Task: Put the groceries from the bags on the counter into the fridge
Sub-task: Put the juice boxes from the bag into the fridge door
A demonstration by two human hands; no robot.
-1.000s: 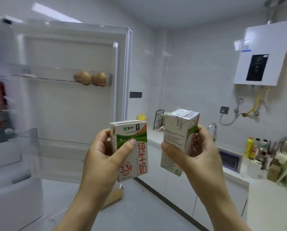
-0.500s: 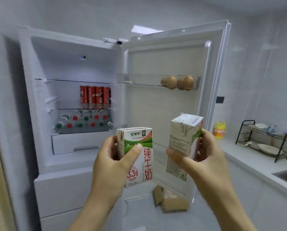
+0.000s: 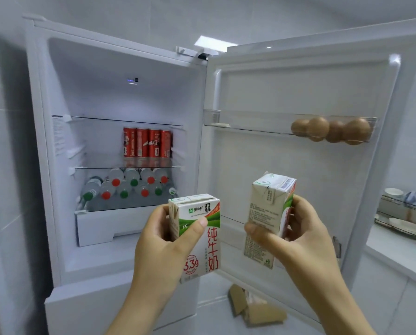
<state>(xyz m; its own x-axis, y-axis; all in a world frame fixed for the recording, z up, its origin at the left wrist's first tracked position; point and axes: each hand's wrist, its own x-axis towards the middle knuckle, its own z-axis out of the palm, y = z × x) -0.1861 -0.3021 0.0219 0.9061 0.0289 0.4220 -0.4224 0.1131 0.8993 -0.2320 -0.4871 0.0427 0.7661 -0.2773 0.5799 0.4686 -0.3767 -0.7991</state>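
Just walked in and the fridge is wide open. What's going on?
A person faces the open fridge. The left hand grips a green-and-white milk carton; the right hand grips a second milk carton. Neither is inside yet. Red cans and bottles sit on the shelves, eggs in the door rack.

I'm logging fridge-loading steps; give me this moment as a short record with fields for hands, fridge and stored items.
left hand: grips an upright milk carton, thumb across its front
right hand: grips a second milk carton, slightly tilted
fridge: door swung open to the right
cans: four red cola cans upright on a glass shelf
bottles: lying under that shelf, red and green caps facing out
door bin: brown eggs at its right end
floor: cardboard below the door
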